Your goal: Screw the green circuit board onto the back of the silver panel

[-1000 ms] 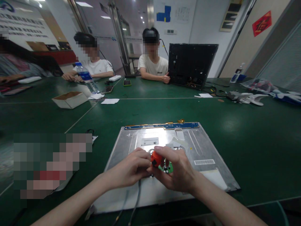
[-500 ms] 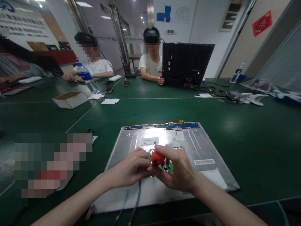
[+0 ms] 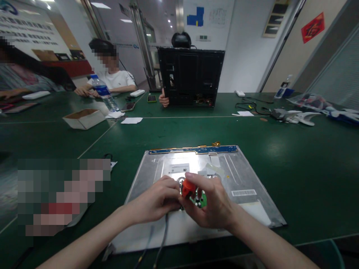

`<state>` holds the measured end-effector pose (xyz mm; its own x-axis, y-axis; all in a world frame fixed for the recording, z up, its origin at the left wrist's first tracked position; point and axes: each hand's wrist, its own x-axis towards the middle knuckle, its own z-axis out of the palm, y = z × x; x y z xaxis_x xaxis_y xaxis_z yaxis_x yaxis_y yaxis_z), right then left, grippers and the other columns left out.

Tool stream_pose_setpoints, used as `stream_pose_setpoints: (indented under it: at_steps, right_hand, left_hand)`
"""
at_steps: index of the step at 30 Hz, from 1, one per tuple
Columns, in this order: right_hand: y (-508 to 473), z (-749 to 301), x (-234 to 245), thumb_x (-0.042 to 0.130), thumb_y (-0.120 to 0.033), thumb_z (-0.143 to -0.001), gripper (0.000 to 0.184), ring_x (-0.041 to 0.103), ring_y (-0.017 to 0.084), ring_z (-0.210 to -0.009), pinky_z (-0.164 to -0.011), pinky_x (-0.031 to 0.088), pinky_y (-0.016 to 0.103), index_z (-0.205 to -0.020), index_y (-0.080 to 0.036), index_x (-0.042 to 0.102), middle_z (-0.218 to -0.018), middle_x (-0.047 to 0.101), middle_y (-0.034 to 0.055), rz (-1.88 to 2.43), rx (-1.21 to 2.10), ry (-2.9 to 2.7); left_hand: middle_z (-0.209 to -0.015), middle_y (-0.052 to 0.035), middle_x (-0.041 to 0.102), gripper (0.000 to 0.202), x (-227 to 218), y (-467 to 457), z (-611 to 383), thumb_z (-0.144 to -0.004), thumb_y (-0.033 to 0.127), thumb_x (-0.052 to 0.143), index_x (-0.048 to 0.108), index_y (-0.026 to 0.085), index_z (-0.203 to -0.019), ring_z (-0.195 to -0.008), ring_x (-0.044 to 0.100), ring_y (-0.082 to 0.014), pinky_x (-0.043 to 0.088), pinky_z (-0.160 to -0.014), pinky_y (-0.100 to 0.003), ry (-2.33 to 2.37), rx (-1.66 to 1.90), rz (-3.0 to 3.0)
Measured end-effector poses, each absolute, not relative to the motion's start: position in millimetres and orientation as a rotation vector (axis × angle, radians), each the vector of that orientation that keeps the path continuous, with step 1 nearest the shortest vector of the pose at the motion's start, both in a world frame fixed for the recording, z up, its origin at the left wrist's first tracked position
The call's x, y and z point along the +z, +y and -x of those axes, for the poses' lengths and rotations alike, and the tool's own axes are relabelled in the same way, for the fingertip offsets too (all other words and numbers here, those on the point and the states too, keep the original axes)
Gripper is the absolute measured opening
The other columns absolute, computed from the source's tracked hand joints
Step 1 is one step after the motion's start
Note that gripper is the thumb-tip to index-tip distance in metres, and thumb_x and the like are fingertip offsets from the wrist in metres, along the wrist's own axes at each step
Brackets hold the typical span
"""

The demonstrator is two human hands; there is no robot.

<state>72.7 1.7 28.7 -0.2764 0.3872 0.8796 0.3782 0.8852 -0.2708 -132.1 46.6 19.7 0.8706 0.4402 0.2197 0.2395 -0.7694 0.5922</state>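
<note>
A flat display panel (image 3: pixel 244 179) lies metal back up on the green table, with a blue circuit strip (image 3: pixel 193 150) along its far edge. Over its middle, my right hand (image 3: pixel 215 201) grips what looks like a screwdriver by its red handle (image 3: pixel 188 188), seen nearly end-on. Fingers of my left hand (image 3: pixel 158 196) are pinched together close beside that handle; what they hold is hidden. A small green circuit board (image 3: pixel 202 201) shows between the right fingers. Dark cables (image 3: pixel 165 239) run from under my left hand over the panel's near edge.
Across the table, a person's hand (image 3: pixel 164 100) holds up a black monitor housing (image 3: pixel 193 78). An open box (image 3: pixel 84 119), a water bottle (image 3: pixel 103 93) and papers (image 3: pixel 131 120) are at the left. Cables and grey-white parts (image 3: pixel 293 116) lie at the far right.
The red handle has turned slightly in my right hand, while my left hand stays put. Across the table, the black housing has moved left and now hides most of the person behind it.
</note>
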Motion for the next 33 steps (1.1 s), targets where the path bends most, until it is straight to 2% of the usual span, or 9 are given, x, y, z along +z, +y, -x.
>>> stream_pose_setpoints:
  at_steps: [4, 7, 13, 21, 26, 29, 33]
  right_hand:
    - [3.4, -74.0, 26.0, 0.055, -0.022, -0.096, 0.048, 0.066, 0.015, -0.070, -0.054, 0.051, 0.025, -0.140, -0.018, 0.036, -0.092, 0.071, 0.0048, 0.566, 0.036, -1.912]
    - [2.9, -74.1, 26.3, 0.054, -0.026, -0.096, 0.050, 0.066, 0.016, -0.070, -0.054, 0.051, 0.025, -0.141, -0.018, 0.035, -0.089, 0.071, 0.0048, 0.587, 0.043, -1.923]
    - [-0.3, -74.8, 30.1, 0.051, -0.010, -0.086, 0.060, 0.068, 0.016, -0.072, -0.057, 0.055, 0.025, -0.143, -0.011, 0.034, -0.097, 0.072, 0.0097, 0.568, 0.042, -1.912]
    - [1.8, -72.9, 27.7, 0.053, -0.017, -0.092, 0.054, 0.065, 0.015, -0.067, -0.052, 0.051, 0.025, -0.142, -0.016, 0.032, -0.091, 0.071, 0.0054, 0.584, 0.002, -1.906]
    - [3.8, -72.9, 26.8, 0.054, -0.020, -0.094, 0.048, 0.064, 0.016, -0.069, -0.052, 0.048, 0.025, -0.139, -0.019, 0.037, -0.091, 0.070, 0.0049, 0.559, 0.029, -1.925]
    - [2.9, -73.8, 27.2, 0.053, -0.020, -0.093, 0.050, 0.063, 0.016, -0.068, -0.051, 0.048, 0.026, -0.140, -0.018, 0.036, -0.088, 0.069, 0.0047, 0.580, 0.052, -1.933]
    - [1.3, -74.4, 28.7, 0.052, -0.011, -0.086, 0.059, 0.066, 0.017, -0.074, -0.055, 0.052, 0.026, -0.142, -0.013, 0.036, -0.092, 0.071, 0.0087, 0.540, 0.067, -1.928]
  left_hand:
    - [-0.084, -0.0029, 0.063, 0.012, 19.2, 46.2, 131.1, -0.092, 0.015, 0.054, 0.061, 0.017, -0.083, -0.081, 0.060, -0.0183, 0.047, -0.077, -0.031, 0.497, 0.474, -2.470]
    - [-0.085, -0.0025, 0.063, 0.011, 20.7, 44.6, 130.2, -0.091, 0.014, 0.054, 0.063, 0.018, -0.087, -0.081, 0.059, -0.0183, 0.046, -0.079, -0.031, 0.491, 0.509, -2.477]
    - [-0.084, -0.0022, 0.063, 0.014, 20.8, 45.9, 130.1, -0.087, 0.010, 0.056, 0.067, 0.019, -0.087, -0.081, 0.059, -0.0188, 0.046, -0.083, -0.033, 0.487, 0.468, -2.468]
    - [-0.086, -0.0023, 0.065, 0.013, 22.7, 44.8, 129.8, -0.089, 0.012, 0.056, 0.067, 0.019, -0.090, -0.082, 0.060, -0.0187, 0.046, -0.081, -0.033, 0.496, 0.479, -2.461]
    - [-0.082, -0.0032, 0.064, 0.015, 23.9, 44.1, 129.1, -0.092, 0.020, 0.055, 0.063, 0.017, -0.080, -0.082, 0.059, -0.0196, 0.046, -0.080, -0.032, 0.516, 0.469, -2.460]
    - [-0.083, -0.0034, 0.064, 0.014, 23.9, 43.6, 129.2, -0.091, 0.020, 0.056, 0.064, 0.018, -0.080, -0.083, 0.059, -0.0204, 0.046, -0.080, -0.033, 0.514, 0.478, -2.460]
    - [-0.082, -0.0028, 0.064, 0.011, 23.6, 42.8, 129.8, -0.089, 0.015, 0.058, 0.069, 0.020, -0.088, -0.084, 0.059, -0.0209, 0.047, -0.082, -0.035, 0.519, 0.455, -2.448]
